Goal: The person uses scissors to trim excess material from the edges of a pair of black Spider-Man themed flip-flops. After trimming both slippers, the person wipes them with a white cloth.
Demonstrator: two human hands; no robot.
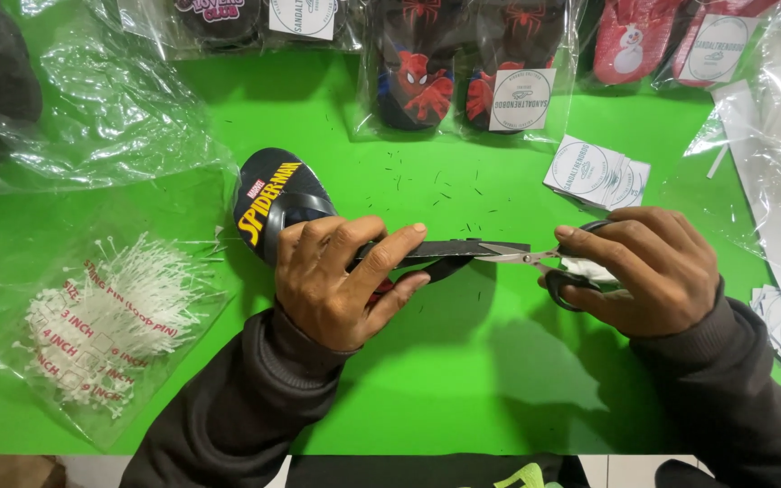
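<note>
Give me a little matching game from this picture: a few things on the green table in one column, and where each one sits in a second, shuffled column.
Things:
1. scissors
2. black sandal
3. bag of white plastic pins
4. stack of round white labels

Places:
A. lying at the left edge of the table
B. in the right hand
C. on the table beyond the right hand
D. gripped by the left hand

Pairs: 1-B, 2-D, 3-A, 4-C
</note>
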